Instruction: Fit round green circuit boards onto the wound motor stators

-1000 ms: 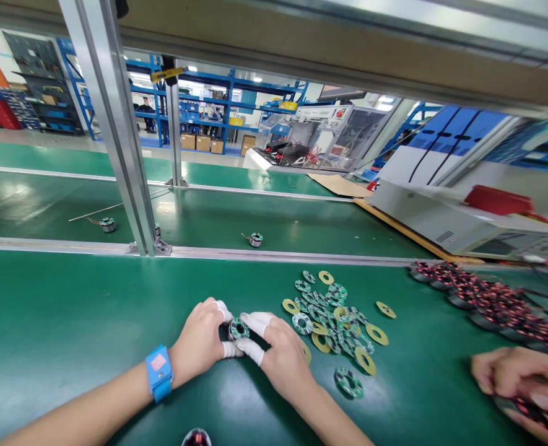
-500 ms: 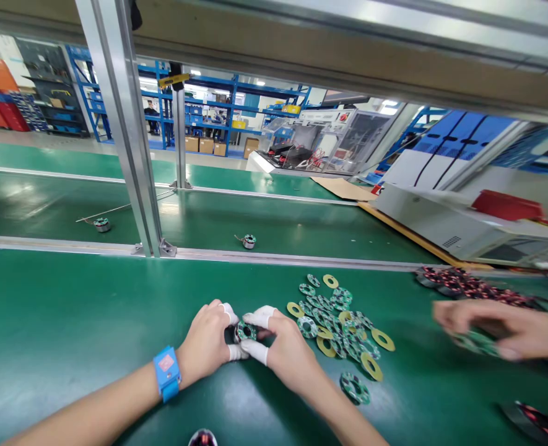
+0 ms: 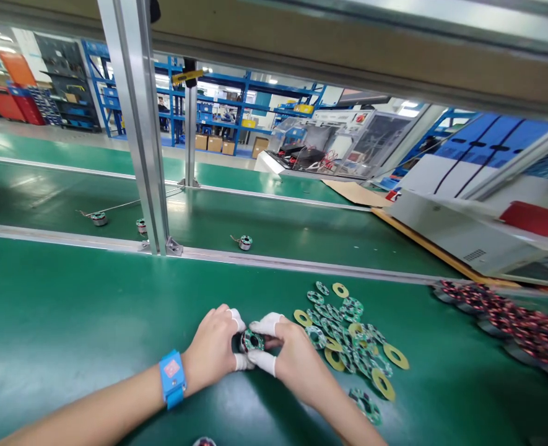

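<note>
Between my two hands is a small motor stator (image 3: pixel 252 341) topped with a round green circuit board. My left hand (image 3: pixel 215 341), with white finger cots and a blue wrist strap (image 3: pixel 172 376), grips it from the left by thumb and forefinger. From the right, the white-cotted thumb and forefinger of my right hand (image 3: pixel 292 353) close on the same piece. Its underside and part of its rim are hidden by my fingers. Just right of my right hand lies a loose heap of ring-shaped green circuit boards (image 3: pixel 348 341) mixed with yellow rings (image 3: pixel 396 357).
Copper-wound stators (image 3: pixel 510 316) are piled at the right. Beyond the metal rail (image 3: pixel 274 262), finished-looking stators (image 3: pixel 244 242) sit on a green strip. An upright aluminium post (image 3: pixel 139 124) stands at left. Another stator (image 3: pixel 204 441) shows at the bottom edge.
The other person's hand holding a green board at the right has gone from view. The camera has shifted slightly; a stator shows beside the post. My hands keep their grip on the stator.
</note>
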The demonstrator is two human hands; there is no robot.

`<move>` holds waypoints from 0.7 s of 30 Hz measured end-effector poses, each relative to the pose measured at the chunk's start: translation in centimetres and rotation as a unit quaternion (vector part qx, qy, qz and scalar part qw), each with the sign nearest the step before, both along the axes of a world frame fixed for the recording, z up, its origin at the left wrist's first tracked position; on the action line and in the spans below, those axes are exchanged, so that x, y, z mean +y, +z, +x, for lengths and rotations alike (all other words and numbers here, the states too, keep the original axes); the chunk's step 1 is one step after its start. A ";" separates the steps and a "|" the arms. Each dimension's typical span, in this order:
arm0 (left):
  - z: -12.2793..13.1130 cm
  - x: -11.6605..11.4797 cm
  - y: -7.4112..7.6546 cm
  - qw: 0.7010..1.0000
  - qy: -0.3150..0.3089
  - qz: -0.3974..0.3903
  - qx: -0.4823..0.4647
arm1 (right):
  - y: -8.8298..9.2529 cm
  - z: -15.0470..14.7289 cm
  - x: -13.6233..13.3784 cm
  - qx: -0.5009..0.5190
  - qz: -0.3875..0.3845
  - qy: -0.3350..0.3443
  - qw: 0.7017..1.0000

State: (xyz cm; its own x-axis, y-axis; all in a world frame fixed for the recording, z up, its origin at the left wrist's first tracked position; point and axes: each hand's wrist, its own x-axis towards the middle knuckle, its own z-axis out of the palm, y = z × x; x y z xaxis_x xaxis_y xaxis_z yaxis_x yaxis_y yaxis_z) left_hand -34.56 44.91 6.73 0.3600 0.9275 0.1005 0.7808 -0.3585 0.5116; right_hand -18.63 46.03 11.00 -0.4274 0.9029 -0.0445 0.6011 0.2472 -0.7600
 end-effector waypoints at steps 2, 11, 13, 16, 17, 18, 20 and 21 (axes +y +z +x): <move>0.0 0.0 0.0 1.000 -0.002 -0.004 0.002 | 0.0 0.0 0.1 0.007 -0.003 -0.005 1.000; -0.1 -0.2 0.5 1.000 -0.006 -0.016 0.006 | -0.4 0.9 -0.1 0.046 -0.031 -0.002 0.998; 0.0 -0.3 0.5 1.000 -0.007 -0.018 0.002 | -0.3 0.8 -0.2 0.020 -0.021 -0.004 1.000; 0.1 -0.5 0.4 1.000 -0.004 -0.016 -0.004 | -0.4 0.4 -0.3 -0.011 0.000 -0.010 1.000; 0.1 -0.5 0.4 1.000 -0.004 -0.014 -0.006 | -0.5 0.3 -0.4 -0.012 0.005 -0.014 1.000; 0.1 -0.5 0.3 1.000 -0.004 -0.013 -0.006 | -0.6 0.2 -0.5 -0.008 0.008 -0.019 1.000; 0.1 -0.4 0.3 1.000 -0.002 -0.011 -0.006 | -0.9 0.0 -0.7 0.012 0.010 -0.029 0.999; 0.1 -0.4 0.3 1.000 -0.001 -0.011 -0.005 | -1.1 0.0 -0.8 0.024 0.009 -0.034 0.999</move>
State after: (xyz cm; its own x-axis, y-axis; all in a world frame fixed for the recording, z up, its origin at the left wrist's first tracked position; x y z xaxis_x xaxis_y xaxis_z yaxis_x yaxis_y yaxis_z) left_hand -34.43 44.53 7.08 0.3606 0.9289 0.0846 0.7748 -0.3488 0.5273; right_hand -18.59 45.22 9.88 -0.3654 0.9308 -0.0084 0.5801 0.2207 -0.7841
